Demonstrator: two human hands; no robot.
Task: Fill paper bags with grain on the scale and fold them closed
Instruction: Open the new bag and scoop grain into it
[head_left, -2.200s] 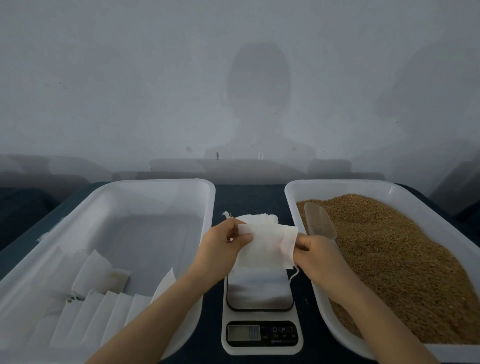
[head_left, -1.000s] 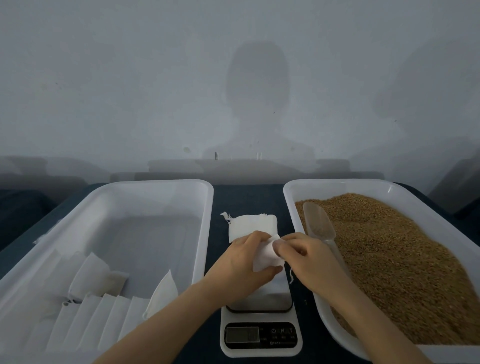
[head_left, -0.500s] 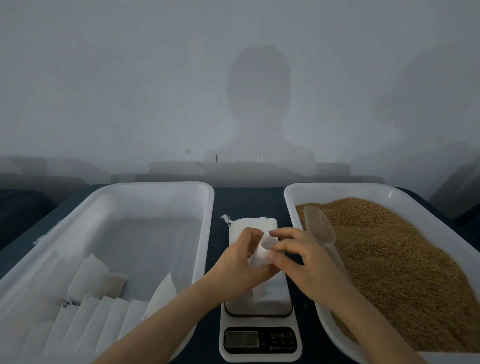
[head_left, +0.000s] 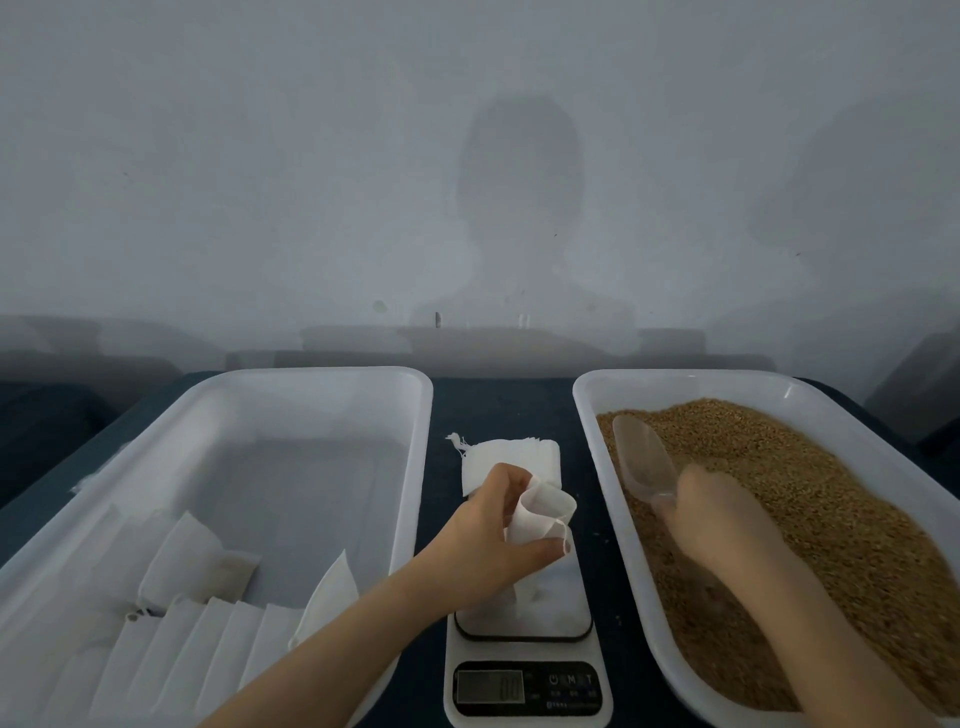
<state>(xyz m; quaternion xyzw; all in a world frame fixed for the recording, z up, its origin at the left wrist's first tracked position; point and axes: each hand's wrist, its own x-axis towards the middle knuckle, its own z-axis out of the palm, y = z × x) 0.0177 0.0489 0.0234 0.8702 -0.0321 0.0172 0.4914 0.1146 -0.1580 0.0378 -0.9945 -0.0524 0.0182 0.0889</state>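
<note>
The paper bag is thin, limp and nearly weightless. It will not stand or stay open by itself, and a hard squeeze would crease the mouth shut, so the place to hold it is the rim. My left hand pinches it there, thumb and fingers curled round one side of the mouth. The open mouth faces up and right, and the bag's lower end hangs to the platform of the scale.

My hands are well apart. My right hand is over in the grain, curled over the handle of the clear scoop. It is blurred, so I cannot tell how firm that hold is. The scoop's bowl lies on the grain, pointing away from me. I expect the loose grain to pour fast and weigh the bag down.

Spare bags lie on the worktop just behind the scale.
</note>
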